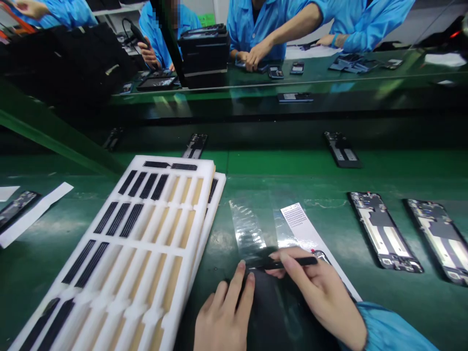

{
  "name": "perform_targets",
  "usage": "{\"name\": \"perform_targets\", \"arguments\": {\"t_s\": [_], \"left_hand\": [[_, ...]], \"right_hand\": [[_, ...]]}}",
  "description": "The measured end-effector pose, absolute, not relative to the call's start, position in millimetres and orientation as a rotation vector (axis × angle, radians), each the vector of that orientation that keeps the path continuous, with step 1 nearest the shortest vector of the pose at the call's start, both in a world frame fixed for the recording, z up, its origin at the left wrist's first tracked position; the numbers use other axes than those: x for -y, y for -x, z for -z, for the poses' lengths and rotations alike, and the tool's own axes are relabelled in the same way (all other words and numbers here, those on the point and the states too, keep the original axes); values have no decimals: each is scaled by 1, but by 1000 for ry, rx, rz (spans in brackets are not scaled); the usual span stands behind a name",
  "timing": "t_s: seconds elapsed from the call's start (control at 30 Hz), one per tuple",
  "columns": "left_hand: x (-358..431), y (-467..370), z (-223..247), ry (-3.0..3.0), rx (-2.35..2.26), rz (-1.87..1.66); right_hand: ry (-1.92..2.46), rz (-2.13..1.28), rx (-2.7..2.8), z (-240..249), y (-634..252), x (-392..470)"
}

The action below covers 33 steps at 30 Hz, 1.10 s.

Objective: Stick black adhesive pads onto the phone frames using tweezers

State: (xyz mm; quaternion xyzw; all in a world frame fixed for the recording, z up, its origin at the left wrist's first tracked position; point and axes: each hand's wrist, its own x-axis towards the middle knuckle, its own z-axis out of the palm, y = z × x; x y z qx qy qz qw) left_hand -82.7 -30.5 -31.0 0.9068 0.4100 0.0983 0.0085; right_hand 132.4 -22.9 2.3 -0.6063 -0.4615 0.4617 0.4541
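The right hand [321, 292] pinches a slim black tool [307, 261] narrowly; the left hand [223, 317] has its fingers slightly spread by the tip, at a dark sheet [268, 317]. An open phone [321, 254] lies partly hidden beneath the right hand, its progress unclear. Two more phones [383, 229] lie toward three o'clock. At nine o'clock, the foam tray [205, 168] looks partly used: black strips [131, 220] fill some slots, tan bottoms show in others.

The left hand [224, 312] lies palm down, its index and middle fingers stretched forward, slightly apart. The right hand [318, 292] angles in from the right, thumb and fingertips drawn together in a pinching grip (its wrist meets a blue sleeve [391, 326]).
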Motion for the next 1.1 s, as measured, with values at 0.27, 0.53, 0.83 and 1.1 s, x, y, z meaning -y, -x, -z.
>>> {"name": "perform_targets", "arguments": {"t_s": [0.27,0.53,0.83,1.1], "left_hand": [[43,37,-6,-867,-1018,-803],[38,12,-12,-563,-570,-742],[42,2,-14,-580,-605,-737],[42,-7,-18,-499,-743,-725]], "right_hand": [[1566,-1039,1150,-29,-165,59],[1565,-1060,1102,-18,-175,71],[1623,-918,1173,-22,-180,78],[1600,-851,1233,-21,-181,80]]}}
